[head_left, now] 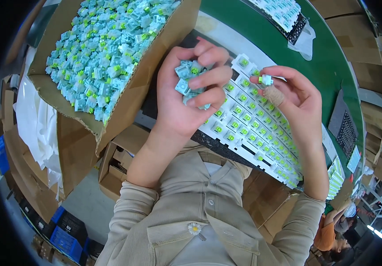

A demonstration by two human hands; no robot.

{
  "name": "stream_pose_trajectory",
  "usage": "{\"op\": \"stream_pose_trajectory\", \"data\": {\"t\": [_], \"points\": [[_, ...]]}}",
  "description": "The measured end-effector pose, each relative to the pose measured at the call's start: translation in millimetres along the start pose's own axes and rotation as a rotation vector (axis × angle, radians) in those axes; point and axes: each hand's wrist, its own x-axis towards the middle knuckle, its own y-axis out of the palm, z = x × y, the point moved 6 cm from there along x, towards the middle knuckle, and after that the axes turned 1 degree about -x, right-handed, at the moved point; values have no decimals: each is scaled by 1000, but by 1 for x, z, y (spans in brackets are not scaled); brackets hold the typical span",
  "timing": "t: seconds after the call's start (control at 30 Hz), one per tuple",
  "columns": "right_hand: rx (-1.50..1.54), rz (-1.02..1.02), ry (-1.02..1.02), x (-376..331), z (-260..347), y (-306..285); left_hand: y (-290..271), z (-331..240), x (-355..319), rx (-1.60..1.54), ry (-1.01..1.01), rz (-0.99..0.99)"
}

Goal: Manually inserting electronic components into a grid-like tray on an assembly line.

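Head view: at far left a cardboard box [124, 106] tilts toward you, heaped with pale blue key switches [106, 44]. Your left hand [191, 95] has its fingers curled shut around a handful of switches [190, 80]. Beneath both hands the white keyboard plate [248, 128] lies on the green counter [333, 62], its long axis running from upper left down to lower right. Your right hand [295, 95] pinches a single switch [267, 80] between thumb and fingertips, above the plate's upper rows.

An open brown cardboard box [124, 102] of pale-blue key switches stands upper left. More brown cartons [120, 164] sit below it, and blue crates [66, 235] stand at lower left.
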Motion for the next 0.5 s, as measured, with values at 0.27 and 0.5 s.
{"op": "stream_pose_trajectory", "data": {"t": [0.27,0.5], "points": [[-101,50,45,9,7,-5,-2,-1,-2,64,51,-62],[-119,33,-10,13,1,-4,0,-3,-2,84,60,13]]}}
